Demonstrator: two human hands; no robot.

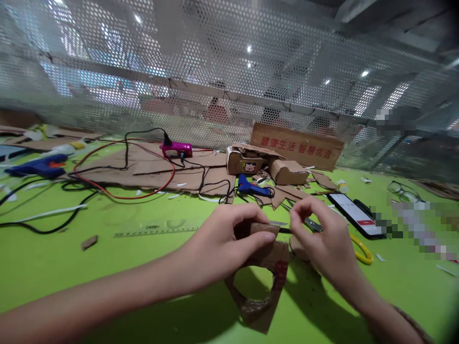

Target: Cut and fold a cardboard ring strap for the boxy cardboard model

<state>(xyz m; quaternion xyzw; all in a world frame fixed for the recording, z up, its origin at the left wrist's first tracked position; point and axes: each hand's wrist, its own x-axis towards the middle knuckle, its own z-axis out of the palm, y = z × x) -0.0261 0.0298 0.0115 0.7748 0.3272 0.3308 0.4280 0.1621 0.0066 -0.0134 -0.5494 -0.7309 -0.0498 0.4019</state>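
Pinched in the left hand (pixel 227 239), brown cardboard (pixel 279 256) with a ragged round hole extends below it at lower centre, while the right hand (pixel 330 241), just beside, curls fingertips together, any hold unclear.

The left arm (pixel 118 291) is being shown bare; on the right arm (pixel 371 298), a brownish, cord-like band (pixel 411 323) is being worn.

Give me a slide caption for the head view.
Left hand holds a round-holed cardboard piece at a green table, right hand beside it.
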